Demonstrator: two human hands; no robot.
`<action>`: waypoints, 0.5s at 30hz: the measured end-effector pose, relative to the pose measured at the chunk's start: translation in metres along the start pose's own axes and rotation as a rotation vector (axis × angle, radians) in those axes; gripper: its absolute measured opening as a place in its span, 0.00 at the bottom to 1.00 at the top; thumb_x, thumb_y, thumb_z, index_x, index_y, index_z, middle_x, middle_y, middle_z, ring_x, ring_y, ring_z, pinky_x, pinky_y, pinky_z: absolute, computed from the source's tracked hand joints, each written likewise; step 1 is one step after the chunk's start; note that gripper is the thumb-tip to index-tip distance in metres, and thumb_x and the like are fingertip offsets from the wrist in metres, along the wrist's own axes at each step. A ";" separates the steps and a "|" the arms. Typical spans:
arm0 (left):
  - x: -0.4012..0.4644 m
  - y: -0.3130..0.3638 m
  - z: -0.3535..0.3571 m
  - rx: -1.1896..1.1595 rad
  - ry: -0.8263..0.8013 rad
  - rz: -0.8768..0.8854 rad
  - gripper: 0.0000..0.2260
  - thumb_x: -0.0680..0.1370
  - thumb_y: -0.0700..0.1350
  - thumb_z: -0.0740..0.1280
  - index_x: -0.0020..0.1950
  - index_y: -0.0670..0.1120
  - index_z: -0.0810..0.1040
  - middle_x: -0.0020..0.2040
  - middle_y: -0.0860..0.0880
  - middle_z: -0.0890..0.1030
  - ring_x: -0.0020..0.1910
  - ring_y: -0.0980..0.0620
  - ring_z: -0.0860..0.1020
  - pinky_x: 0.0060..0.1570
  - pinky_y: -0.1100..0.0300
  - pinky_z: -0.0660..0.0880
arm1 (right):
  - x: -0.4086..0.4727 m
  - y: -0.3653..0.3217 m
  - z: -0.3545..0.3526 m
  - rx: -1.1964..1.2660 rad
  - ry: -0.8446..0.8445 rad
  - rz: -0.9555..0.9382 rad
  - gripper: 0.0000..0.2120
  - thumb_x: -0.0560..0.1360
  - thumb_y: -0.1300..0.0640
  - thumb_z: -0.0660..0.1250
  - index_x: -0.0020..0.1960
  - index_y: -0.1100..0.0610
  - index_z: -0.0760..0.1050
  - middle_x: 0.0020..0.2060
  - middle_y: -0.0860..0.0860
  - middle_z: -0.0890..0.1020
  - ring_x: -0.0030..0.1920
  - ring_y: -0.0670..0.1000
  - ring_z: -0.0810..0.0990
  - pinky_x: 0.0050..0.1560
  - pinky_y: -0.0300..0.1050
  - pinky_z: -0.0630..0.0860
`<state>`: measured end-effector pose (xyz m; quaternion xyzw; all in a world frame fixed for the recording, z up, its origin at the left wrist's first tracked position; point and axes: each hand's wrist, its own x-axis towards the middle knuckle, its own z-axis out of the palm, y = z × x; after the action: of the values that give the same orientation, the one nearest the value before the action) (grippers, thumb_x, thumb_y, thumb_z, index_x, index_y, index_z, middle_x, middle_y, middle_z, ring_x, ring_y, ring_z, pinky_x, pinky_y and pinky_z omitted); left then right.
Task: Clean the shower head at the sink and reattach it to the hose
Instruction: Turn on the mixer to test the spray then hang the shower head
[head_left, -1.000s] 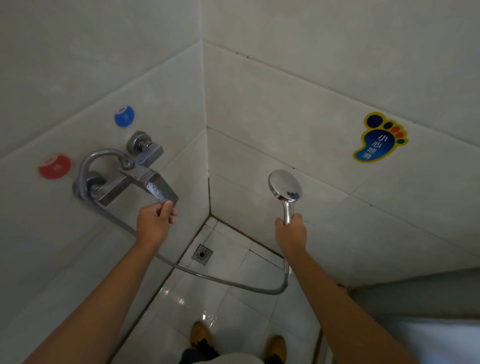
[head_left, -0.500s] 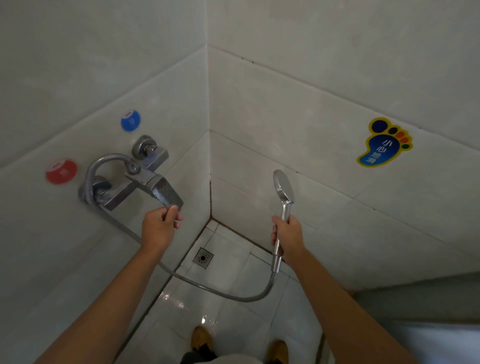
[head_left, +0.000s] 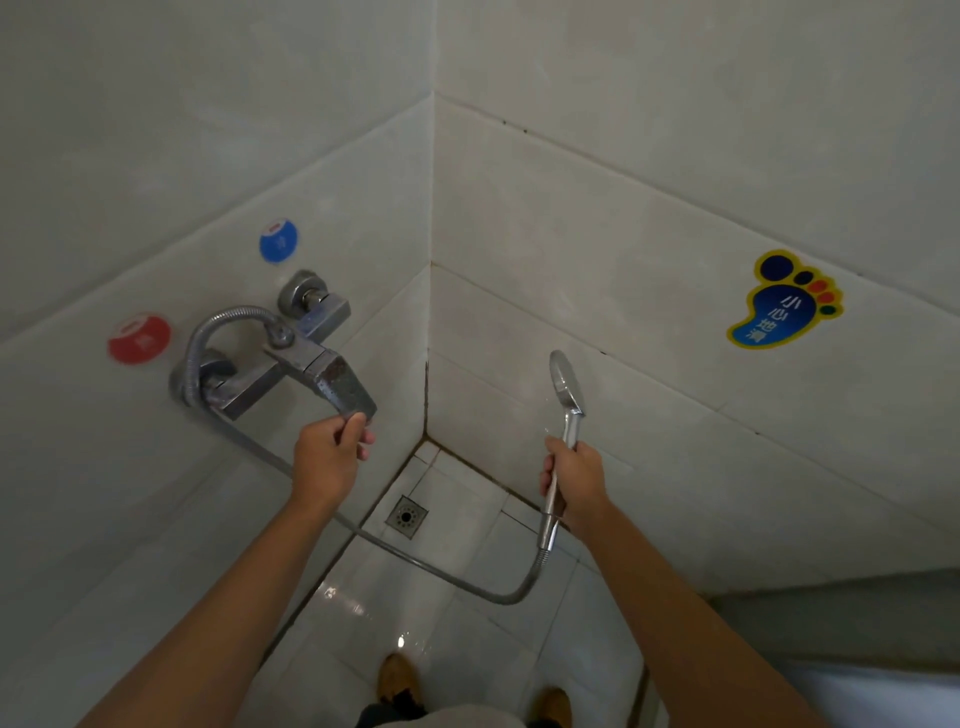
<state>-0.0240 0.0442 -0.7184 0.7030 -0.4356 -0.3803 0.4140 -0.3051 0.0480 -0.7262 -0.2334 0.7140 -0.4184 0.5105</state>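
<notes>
A chrome shower head stands upright in my right hand, which is closed around its handle; its round face is turned edge-on toward the corner. The metal hose joins the handle's lower end, loops down over the floor and runs back to the wall mixer tap on the left wall. My left hand pinches the tip of the tap's lever handle between thumb and fingers.
A red sticker and a blue sticker mark the left wall above the tap. A blue foot-shaped sticker is on the right wall. A floor drain sits in the corner. My shoes stand on wet white tiles.
The shower head has turned from facing me to edge-on, and my right hand has lowered slightly. My left hand stays on the lever.
</notes>
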 end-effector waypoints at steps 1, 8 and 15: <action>0.000 0.000 0.000 0.000 -0.003 0.000 0.13 0.81 0.44 0.62 0.41 0.41 0.81 0.36 0.47 0.82 0.31 0.53 0.76 0.34 0.60 0.72 | 0.000 -0.001 0.002 0.036 -0.009 0.020 0.09 0.79 0.62 0.63 0.40 0.58 0.67 0.26 0.53 0.70 0.19 0.49 0.68 0.23 0.40 0.66; 0.001 -0.002 0.001 0.020 0.004 0.010 0.13 0.81 0.44 0.62 0.40 0.42 0.81 0.36 0.47 0.82 0.30 0.53 0.76 0.33 0.62 0.71 | 0.007 0.006 0.000 -0.084 0.048 -0.070 0.10 0.78 0.59 0.66 0.43 0.60 0.67 0.29 0.56 0.72 0.23 0.51 0.70 0.27 0.46 0.70; -0.002 0.000 0.002 0.034 0.014 0.038 0.14 0.81 0.44 0.62 0.40 0.42 0.81 0.36 0.47 0.82 0.29 0.52 0.76 0.34 0.61 0.72 | 0.026 0.026 -0.003 -0.221 0.187 -0.060 0.15 0.70 0.48 0.69 0.43 0.58 0.68 0.37 0.62 0.78 0.34 0.58 0.78 0.38 0.60 0.79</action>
<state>-0.0261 0.0452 -0.7185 0.7039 -0.4525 -0.3601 0.4124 -0.3154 0.0435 -0.7618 -0.2696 0.7929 -0.3721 0.4003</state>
